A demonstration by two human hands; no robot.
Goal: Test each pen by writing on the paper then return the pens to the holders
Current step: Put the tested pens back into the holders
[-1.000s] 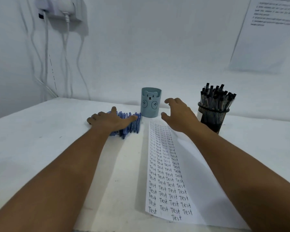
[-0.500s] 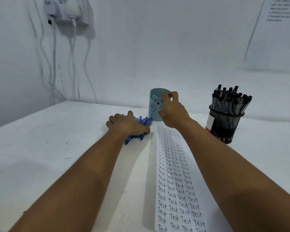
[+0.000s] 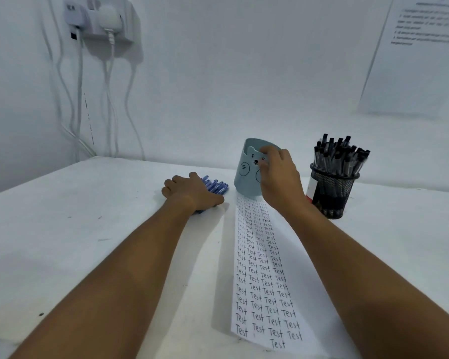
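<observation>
My head view is evenly lit, soft and cool, slightly blue in cast. Shadows of both forearms fall rightward and toward me on the table, so light arrives from upper left. No glare. Wide-angle bowing curves the table's far edge and stretches my forearms at the bottom corners. The wall notice prints too soft to read; handwriting on the paper stays sharp.

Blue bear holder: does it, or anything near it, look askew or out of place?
The blue bear holder tilts left, gripped by the right hand. The blue pens lie loose on the table under the left hand, not in a holder.
</observation>
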